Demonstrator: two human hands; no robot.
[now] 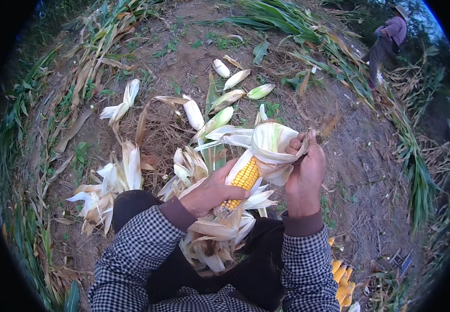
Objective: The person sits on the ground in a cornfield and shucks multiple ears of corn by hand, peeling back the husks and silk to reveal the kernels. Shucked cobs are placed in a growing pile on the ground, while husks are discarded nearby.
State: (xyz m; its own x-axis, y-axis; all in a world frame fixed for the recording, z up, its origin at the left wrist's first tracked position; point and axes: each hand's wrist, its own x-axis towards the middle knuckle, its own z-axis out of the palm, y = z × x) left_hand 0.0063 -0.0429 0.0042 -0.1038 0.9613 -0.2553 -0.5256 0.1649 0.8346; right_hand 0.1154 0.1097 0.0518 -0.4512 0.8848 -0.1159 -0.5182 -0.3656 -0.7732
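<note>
A partly husked ear of yellow corn [245,176] lies tilted in front of me, its kernels bare along the lower part. My left hand [219,191] is closed around the lower part of the ear, the thumb across the kernels. Pale husk leaves [273,142] are peeled away at the upper end, and my right hand [307,165] grips their edge. Loose dry husks [219,238] are heaped between my legs, under the ear. Beyond my hands, several ears in their husks [225,100] lie on the soil.
Husked yellow ears [341,282] are piled at the lower right, beside my right sleeve. More husks [106,189] lie by my left knee. Cut green corn stalks [283,19] stretch across the top and right. Another person [389,37] stands at the upper right.
</note>
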